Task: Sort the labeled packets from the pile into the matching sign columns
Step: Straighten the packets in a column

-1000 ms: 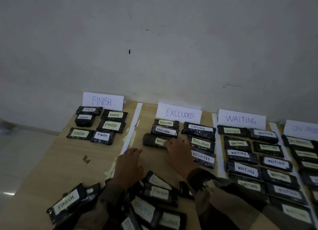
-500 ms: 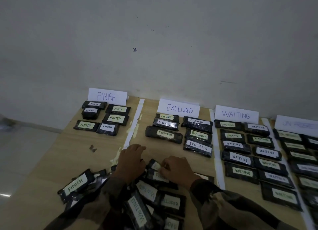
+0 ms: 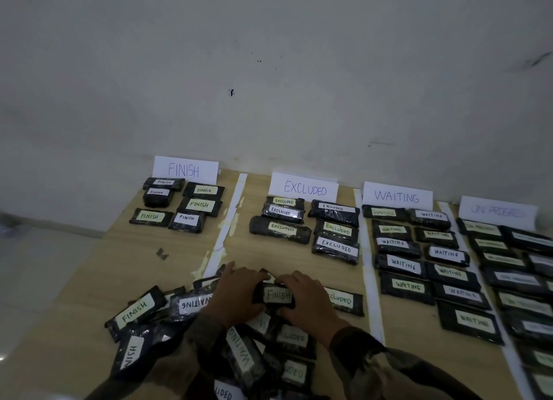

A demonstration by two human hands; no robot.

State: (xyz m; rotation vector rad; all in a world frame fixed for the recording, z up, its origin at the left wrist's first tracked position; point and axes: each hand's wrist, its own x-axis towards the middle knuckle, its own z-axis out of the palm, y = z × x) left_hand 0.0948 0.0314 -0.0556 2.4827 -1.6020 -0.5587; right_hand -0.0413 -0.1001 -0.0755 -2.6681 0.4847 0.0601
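A black packet labeled FINISH (image 3: pixel 277 295) is held between both hands over the pile. My left hand (image 3: pixel 236 295) grips its left end and my right hand (image 3: pixel 305 301) grips its right end. The pile (image 3: pixel 191 334) of dark labeled packets spreads along the near edge of the wooden table (image 3: pixel 89 280). Four paper signs stand at the back: FINISH (image 3: pixel 185 169), EXCLUDED (image 3: pixel 304 188), WAITING (image 3: pixel 396 196) and ON PROGRESS (image 3: pixel 498 210). Sorted packets lie in rows below each sign.
White paper strips (image 3: pixel 230 217) divide the columns. An EXCLUDED packet (image 3: pixel 344 300) lies just right of my right hand. A small dark scrap (image 3: pixel 162 253) sits on the bare wood below the FINISH column. A grey wall rises behind; the floor shows at the left.
My right hand came back from the EXCLUDED column to the pile. Both hands now hold a FINISH packet lifted from the pile. The camera tilted slightly upward.
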